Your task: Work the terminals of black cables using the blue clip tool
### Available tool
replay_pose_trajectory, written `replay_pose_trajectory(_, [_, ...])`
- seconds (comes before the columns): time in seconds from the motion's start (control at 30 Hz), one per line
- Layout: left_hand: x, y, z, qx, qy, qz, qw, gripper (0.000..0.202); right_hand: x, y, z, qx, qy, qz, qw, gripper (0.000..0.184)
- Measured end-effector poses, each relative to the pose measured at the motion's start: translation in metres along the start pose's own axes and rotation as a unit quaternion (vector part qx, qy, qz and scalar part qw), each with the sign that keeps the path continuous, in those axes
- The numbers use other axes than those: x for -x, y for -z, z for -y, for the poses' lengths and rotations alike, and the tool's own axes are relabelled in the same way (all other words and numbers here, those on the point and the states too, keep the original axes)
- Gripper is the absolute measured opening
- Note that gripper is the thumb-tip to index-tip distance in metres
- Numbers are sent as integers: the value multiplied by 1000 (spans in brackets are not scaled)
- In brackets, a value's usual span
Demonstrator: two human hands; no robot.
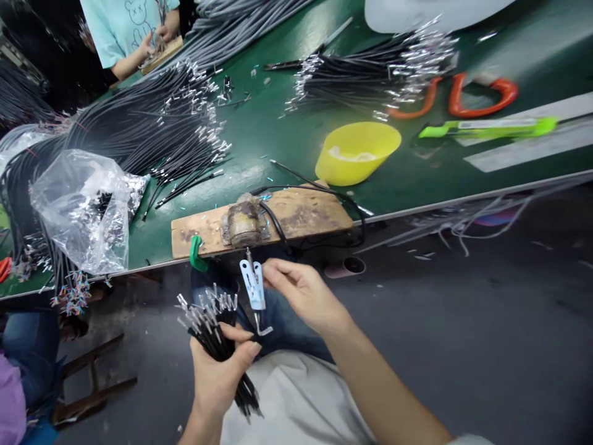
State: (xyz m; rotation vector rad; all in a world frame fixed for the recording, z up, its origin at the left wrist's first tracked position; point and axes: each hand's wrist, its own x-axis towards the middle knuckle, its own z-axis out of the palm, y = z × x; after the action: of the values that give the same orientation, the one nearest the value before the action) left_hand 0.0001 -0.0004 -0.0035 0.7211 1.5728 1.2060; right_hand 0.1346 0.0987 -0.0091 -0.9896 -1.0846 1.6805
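Observation:
My left hand [220,371] is wrapped round a bundle of short black cables [215,343] with shiny foil-like ends fanning upward. Its thumb and forefinger come together beside the bundle. My right hand [308,290] is closed in a pinch just right of a light blue plastic clip [253,284]. What the fingertips hold, if anything, is hidden. The clip sits around a thin metal rod that ends in a bent tip [264,330]. This rod sticks out from a stained round mount [244,224] on a wooden board [310,213] at the table edge.
Black cables [134,117] and a clear plastic bag [81,210] lie left. A yellow cup [356,151], orange-handled scissors [482,96], a green cutter [491,128] and another cable bundle [361,74] lie right. A green hook [197,254] is at the board's edge. Another person [132,31] works across.

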Motion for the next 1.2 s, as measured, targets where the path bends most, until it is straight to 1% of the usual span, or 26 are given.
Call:
replay_pose_trajectory(0.03, [-1, 2, -1, -13, -14, -4, 1000, 18, -4, -2, 4, 18, 10, -28, 999, 47])
replay_pose_trajectory(0.07, [-2, 4, -2, -27, -29, -9, 999, 16, -7, -5, 9, 26, 14, -36, 999, 48])
replay_pose_trajectory(0.1, [-4, 6, -4, -38, -43, -12, 998, 15, -9, -8, 12, 18, 10, -27, 999, 49])
replay_pose_trajectory(0.17, [-10, 7, -7, -56, -49, 4, 997, 15, -11, -15, 16, -42, -16, 3, 999, 50])
replay_pose_trajectory(0.23, [-15, 3, -11, -64, -30, 30, 997, 18, -11, -22, 16, -134, -51, 20, 989, 49])
replay_pose_trajectory(0.27, [-15, 0, -12, -64, -28, 24, 997, 19, -10, -24, 15, -179, -64, 22, 982, 47])
replay_pose_trajectory(0.3, [-14, -4, -13, -57, -45, -11, 997, 17, -8, -26, 14, -219, -74, 22, 973, 45])
replay_pose_trajectory(0.37, [-12, -11, -15, -48, -56, -32, 997, 16, -6, -28, 11, -280, -96, 35, 955, 42])
replay_pose_trajectory(0.43, [-12, -14, -17, -42, -57, -39, 997, 16, -5, -28, 6, -322, -121, 46, 938, 40])
replay_pose_trajectory(0.47, [-13, -13, -17, -39, -50, -33, 997, 17, -5, -27, 3, -338, -135, 45, 930, 39])
replay_pose_trajectory(0.5, [-16, -11, -18, -37, -34, -15, 999, 18, -5, -25, -1, -352, -147, 40, 924, 39])
replay_pose_trajectory(0.57, [-22, -5, -18, -36, 11, 37, 999, 21, -5, -20, -10, -371, -161, 19, 914, 37])
replay_pose_trajectory(0.6, [-23, -2, -17, -39, 33, 60, 997, 21, -4, -16, -15, -373, -161, 7, 914, 37])
replay_pose_trajectory(0.63, [-22, 0, -16, -43, 40, 64, 996, 21, -3, -12, -19, -367, -156, -6, 917, 37])
replay_pose_trajectory(0.67, [-19, 2, -14, -50, 35, 53, 997, 19, -1, -8, -24, -353, -145, -19, 924, 37])
replay_pose_trajectory(0.7, [-15, 2, -12, -57, 22, 27, 998, 16, 2, -3, -27, -329, -129, -33, 935, 37])
replay_pose_trajectory(0.77, [-3, 0, -9, -71, 2, -19, 997, 12, 10, 4, -32, -253, -81, -69, 962, 35])
replay_pose_trajectory(0.83, [7, -3, -8, -80, 1, -40, 996, 10, 22, 6, -32, -148, -9, -109, 983, 28])
replay_pose_trajectory(0.9, [11, -5, -9, -81, 15, -36, 996, 12, 33, 3, -28, -32, 88, -133, 987, 21])
replay_pose_trajectory(0.97, [11, -7, -9, -84, 38, -13, 996, 14, 41, -4, -19, 81, 190, -114, 972, 16])
replay_pose_trajectory(1.0, [10, -7, -9, -86, 48, 0, 995, 12, 43, -9, -15, 132, 232, -92, 959, 13])
replay_pose_trajectory(1.03, [10, -8, -9, -88, 53, 8, 995, 10, 44, -13, -10, 180, 257, -61, 948, 9])
replay_pose_trajectory(1.1, [9, -9, -9, -92, 54, 14, 994, 10, 44, -20, -5, 238, 272, 2, 933, 7])
replay_pose_trajectory(1.17, [10, -11, -7, -91, 48, 11, 995, 15, 41, -22, -3, 244, 254, 44, 935, 6])
replay_pose_trajectory(1.2, [11, -11, -7, -91, 47, 12, 995, 17, 40, -22, -4, 235, 243, 52, 939, 11])
